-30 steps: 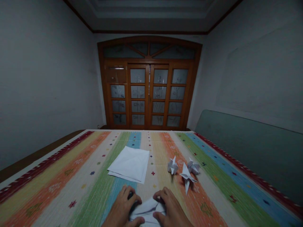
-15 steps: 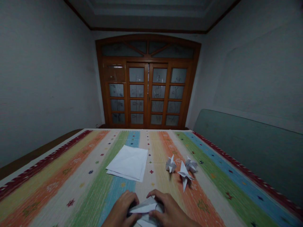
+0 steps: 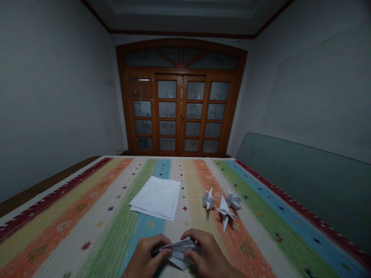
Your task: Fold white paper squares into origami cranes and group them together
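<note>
A partly folded sheet of white paper (image 3: 180, 253) is held low over the near edge of the cloth, its flaps layered and creased. Gripping its left end between thumb and fingers is my left hand (image 3: 149, 255). My right hand (image 3: 207, 253) pinches the other end, the thumb on the near side and the fingers curled over the top. Parts of the paper are hidden behind my fingers. To the right beyond my hands stand three folded paper cranes (image 3: 225, 212), close together. A stack of white paper squares (image 3: 158, 197) lies ahead, left of centre.
A striped, colourful tablecloth (image 3: 110, 227) covers the table. On the right runs a pale green padded backrest (image 3: 304, 181). Wooden doors with glass panes (image 3: 181, 112) close off the far end, between plain walls.
The folded paper has tilted and flattened between my hands, showing more of its layered flaps. Both hands keep hold of it, with the fingers slightly shifted.
</note>
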A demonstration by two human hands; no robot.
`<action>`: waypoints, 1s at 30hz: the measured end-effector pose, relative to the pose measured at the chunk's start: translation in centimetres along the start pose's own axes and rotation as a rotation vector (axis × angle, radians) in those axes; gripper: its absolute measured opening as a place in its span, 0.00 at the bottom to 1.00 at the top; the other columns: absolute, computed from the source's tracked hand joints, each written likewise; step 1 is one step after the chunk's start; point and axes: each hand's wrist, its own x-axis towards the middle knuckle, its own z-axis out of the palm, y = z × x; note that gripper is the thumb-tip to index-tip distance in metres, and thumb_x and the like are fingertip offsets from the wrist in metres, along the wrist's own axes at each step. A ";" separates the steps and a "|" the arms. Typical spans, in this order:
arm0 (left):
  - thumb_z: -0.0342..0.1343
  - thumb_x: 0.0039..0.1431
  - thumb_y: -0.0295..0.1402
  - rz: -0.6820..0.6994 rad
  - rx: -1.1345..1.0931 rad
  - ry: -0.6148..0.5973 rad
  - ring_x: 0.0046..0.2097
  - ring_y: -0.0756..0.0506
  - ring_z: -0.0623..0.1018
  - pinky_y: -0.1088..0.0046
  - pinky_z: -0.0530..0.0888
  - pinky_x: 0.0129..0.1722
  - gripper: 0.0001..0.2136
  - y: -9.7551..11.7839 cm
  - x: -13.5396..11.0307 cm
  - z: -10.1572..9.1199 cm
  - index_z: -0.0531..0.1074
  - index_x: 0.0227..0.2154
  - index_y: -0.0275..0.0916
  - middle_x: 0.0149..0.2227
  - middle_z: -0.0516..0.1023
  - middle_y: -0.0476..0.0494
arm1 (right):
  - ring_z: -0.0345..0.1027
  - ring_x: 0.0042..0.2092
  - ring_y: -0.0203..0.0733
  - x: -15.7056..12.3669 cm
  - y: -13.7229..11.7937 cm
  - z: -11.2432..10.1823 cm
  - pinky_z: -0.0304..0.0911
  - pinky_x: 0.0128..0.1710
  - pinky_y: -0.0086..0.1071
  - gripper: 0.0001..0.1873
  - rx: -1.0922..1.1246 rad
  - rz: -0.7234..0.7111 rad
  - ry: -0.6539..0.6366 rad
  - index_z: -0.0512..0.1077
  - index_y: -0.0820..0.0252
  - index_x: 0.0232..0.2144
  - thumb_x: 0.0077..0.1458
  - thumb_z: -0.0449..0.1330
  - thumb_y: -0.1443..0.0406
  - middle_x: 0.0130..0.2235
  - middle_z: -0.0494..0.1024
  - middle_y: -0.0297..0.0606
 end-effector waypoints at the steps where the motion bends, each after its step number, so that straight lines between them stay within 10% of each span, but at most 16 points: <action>1: 0.59 0.63 0.30 0.020 -0.003 0.021 0.31 0.45 0.83 0.77 0.77 0.33 0.06 0.0 0.0 -0.1 0.81 0.34 0.42 0.30 0.86 0.50 | 0.75 0.46 0.51 -0.1 0.2 0.1 0.66 0.48 0.41 0.23 -0.014 -0.018 0.024 0.78 0.55 0.47 0.47 0.62 0.74 0.45 0.83 0.42; 7: 0.56 0.64 0.28 0.233 0.056 0.240 0.34 0.44 0.87 0.73 0.83 0.36 0.09 0.3 -0.2 -0.9 0.81 0.37 0.45 0.34 0.88 0.50 | 0.76 0.40 0.47 0.2 0.5 -0.1 0.68 0.40 0.38 0.16 -0.074 -0.236 0.150 0.79 0.58 0.39 0.49 0.59 0.75 0.37 0.83 0.41; 14: 0.48 0.65 0.18 0.554 0.290 0.219 0.42 0.44 0.88 0.72 0.85 0.42 0.18 -1.3 0.0 -1.4 0.79 0.46 0.42 0.43 0.88 0.41 | 0.69 0.35 0.44 1.2 0.5 -0.5 0.63 0.35 0.36 0.10 -0.277 -0.678 0.251 0.71 0.58 0.35 0.56 0.56 0.77 0.33 0.81 0.40; 20: 0.44 0.69 0.19 0.619 0.565 0.132 0.42 0.42 0.88 0.68 0.85 0.41 0.18 -2.3 -0.1 -0.8 0.78 0.46 0.39 0.41 0.88 0.41 | 0.67 0.35 0.42 1.5 1.3 -0.4 0.61 0.36 0.34 0.11 -0.409 -0.699 0.148 0.71 0.59 0.34 0.66 0.52 0.75 0.34 0.80 0.38; 30: 0.56 0.59 0.24 0.622 0.610 -0.077 0.49 0.36 0.84 0.64 0.84 0.46 0.18 -1.3 -0.9 -1.6 0.74 0.52 0.37 0.50 0.85 0.38 | 0.71 0.42 0.44 0.7 0.9 -1.8 0.66 0.41 0.34 0.14 -0.305 -0.558 -0.136 0.72 0.59 0.40 0.50 0.60 0.75 0.41 0.79 0.40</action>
